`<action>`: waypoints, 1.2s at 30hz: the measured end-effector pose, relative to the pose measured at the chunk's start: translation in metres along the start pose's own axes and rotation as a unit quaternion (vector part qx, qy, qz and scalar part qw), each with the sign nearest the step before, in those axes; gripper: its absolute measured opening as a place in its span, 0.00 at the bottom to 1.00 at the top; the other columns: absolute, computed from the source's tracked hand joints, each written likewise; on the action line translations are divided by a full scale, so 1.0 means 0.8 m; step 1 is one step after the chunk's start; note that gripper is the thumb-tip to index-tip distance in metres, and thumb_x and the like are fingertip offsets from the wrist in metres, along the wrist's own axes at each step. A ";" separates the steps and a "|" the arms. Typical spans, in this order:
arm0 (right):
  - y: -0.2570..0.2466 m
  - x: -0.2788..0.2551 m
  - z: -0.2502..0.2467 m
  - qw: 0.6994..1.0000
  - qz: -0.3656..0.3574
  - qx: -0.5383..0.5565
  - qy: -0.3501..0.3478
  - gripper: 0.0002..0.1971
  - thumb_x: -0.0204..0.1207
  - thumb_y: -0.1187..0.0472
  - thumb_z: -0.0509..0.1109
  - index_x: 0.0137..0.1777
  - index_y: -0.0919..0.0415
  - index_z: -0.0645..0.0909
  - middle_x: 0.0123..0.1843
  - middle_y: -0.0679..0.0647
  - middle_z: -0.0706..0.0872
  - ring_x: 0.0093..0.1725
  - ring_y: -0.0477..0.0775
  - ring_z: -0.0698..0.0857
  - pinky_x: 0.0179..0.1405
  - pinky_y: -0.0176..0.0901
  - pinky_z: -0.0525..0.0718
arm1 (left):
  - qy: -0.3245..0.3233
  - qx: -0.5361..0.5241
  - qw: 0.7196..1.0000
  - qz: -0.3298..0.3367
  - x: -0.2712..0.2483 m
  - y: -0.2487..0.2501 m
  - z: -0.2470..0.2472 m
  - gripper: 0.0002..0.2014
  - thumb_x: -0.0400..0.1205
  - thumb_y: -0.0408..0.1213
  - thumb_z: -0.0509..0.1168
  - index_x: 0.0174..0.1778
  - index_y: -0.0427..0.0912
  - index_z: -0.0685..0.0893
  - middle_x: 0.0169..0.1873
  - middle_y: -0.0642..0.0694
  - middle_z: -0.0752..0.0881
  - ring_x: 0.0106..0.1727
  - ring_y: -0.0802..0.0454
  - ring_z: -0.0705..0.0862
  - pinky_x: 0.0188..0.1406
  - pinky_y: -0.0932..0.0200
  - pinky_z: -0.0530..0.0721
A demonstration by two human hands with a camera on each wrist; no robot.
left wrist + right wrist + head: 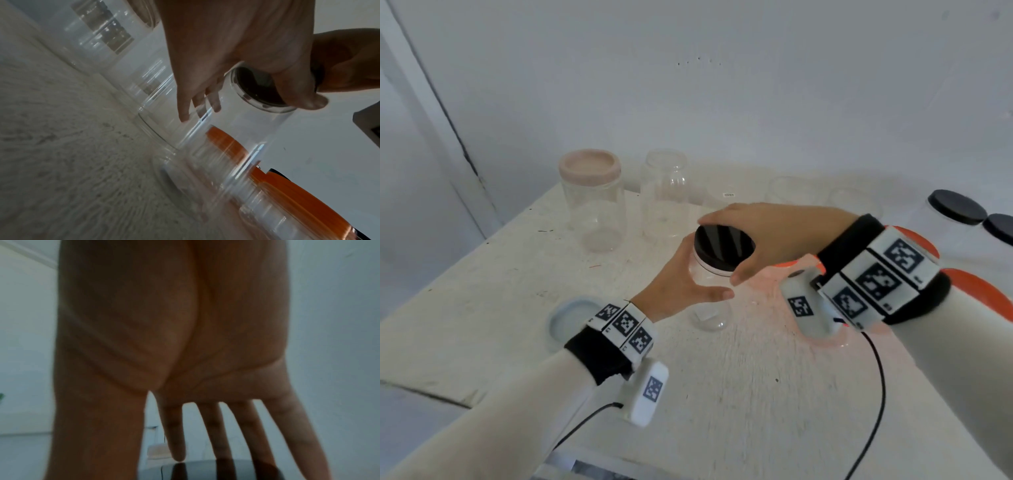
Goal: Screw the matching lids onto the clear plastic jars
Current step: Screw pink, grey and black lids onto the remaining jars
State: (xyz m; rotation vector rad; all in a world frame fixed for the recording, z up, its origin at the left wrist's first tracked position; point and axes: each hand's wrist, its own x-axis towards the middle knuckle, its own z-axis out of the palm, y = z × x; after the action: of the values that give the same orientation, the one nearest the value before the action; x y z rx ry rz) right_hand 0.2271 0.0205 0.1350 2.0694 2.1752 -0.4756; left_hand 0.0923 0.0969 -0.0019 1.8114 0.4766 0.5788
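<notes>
Both hands meet at the middle of the table [739, 394]: I see my left hand [681, 284] curled round the clear jar [710, 308], while my right hand [767, 236] spans the glossy black lid [724, 245] on its mouth, fingers spread and gripping the rim. Rough, off-white and speckled, the tabletop stands against a plain pale wall [722, 85]. At eleven o'clock stands a tall jar with a pinkish lid [589, 166]; at two o'clock lie matte black lids [957, 206]; a pale lid [566, 317] rests at eight.
</notes>
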 end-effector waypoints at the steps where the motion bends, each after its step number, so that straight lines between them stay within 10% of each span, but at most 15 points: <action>1: -0.002 0.003 -0.002 1.000 0.007 -0.017 -0.012 0.46 0.66 0.49 0.78 0.80 0.43 0.54 0.73 0.48 0.66 0.70 0.53 0.71 0.68 0.51 0.74 | 0.003 0.005 1.000 -0.003 0.002 0.000 -0.001 0.55 0.54 0.63 0.79 0.76 0.50 0.63 0.70 0.54 0.75 0.72 0.58 0.73 0.73 0.45 0.71; 15: -0.009 0.011 -0.013 0.995 -0.046 -0.042 -0.083 0.43 0.60 0.66 0.81 0.71 0.37 0.67 0.67 0.45 0.63 0.63 0.53 0.72 0.58 0.52 0.81 | -0.052 0.017 0.998 -0.012 0.009 0.008 -0.016 0.34 0.66 0.33 0.79 0.60 0.63 0.71 0.56 0.64 0.80 0.56 0.82 0.75 0.51 0.84 0.71; 36: -0.023 0.011 -0.009 0.996 0.027 -0.085 0.013 0.36 0.54 0.38 0.79 0.63 0.42 0.73 0.44 0.42 0.73 0.49 0.50 0.78 0.41 0.43 0.81 | -0.003 -0.052 0.999 -0.015 -0.002 0.009 0.000 0.35 0.55 0.47 0.80 0.60 0.60 0.78 0.56 0.61 0.86 0.62 0.64 0.81 0.61 0.65 0.78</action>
State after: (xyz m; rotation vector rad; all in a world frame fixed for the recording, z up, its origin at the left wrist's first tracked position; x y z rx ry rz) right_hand 0.2096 0.0302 0.1418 2.0471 2.0878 -0.2492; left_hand 0.0914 0.0938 0.0046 1.7037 0.4613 0.5676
